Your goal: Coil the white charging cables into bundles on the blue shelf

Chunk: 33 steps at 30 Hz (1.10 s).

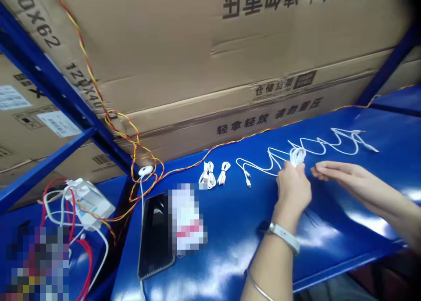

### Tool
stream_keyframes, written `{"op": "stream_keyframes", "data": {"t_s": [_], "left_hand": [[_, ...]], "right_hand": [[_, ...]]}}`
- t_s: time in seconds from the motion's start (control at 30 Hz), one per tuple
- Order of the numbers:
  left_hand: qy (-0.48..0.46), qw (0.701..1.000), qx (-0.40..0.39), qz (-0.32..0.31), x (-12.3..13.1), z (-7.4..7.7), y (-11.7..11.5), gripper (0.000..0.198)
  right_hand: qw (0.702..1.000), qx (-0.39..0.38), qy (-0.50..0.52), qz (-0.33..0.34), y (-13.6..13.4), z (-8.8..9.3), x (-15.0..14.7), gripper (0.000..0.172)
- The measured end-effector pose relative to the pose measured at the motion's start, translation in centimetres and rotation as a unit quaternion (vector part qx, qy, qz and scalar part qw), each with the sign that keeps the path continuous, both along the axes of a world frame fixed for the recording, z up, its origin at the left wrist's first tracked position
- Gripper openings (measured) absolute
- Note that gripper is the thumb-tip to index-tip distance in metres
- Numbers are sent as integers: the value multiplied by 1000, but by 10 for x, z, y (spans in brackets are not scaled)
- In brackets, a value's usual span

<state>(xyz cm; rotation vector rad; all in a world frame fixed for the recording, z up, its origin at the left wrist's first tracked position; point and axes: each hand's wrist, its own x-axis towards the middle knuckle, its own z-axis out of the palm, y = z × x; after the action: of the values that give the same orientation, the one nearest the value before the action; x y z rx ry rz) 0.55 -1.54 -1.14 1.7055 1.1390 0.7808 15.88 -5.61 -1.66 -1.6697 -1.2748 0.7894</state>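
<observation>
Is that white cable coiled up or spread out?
Partly both: the white cable is gathered into loops at the left hand, while the rest lies in loose waves across the blue shelf.

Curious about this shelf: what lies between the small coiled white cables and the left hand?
The head view shows two connector ends of a longer white cable on the blue shelf.

White-strapped wristwatch [284, 237] on the left wrist [283, 217], thin metal bangle [259, 290] on the left forearm [272, 266]

black phone [154, 235] on blue steel shelf [223, 231] below cardboard cartons [164, 42].
</observation>
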Motion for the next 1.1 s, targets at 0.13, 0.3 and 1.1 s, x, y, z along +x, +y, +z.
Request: {"op": "stream_keyframes", "data": {"t_s": [0.13,0.3,1.1], "left_hand": [[-6,998,41,-39,4,-3,-4,40],[-26,999,28,-29,4,-2,-5,41],[55,994,55,-82,4,-2,-10,44]], "right_hand": [[989,12,-141,-52,6,7,-13,36],[975,17,-221,-22,7,15,-12,37],[999,-51,-18,0,-7,4,-6,33]]}}
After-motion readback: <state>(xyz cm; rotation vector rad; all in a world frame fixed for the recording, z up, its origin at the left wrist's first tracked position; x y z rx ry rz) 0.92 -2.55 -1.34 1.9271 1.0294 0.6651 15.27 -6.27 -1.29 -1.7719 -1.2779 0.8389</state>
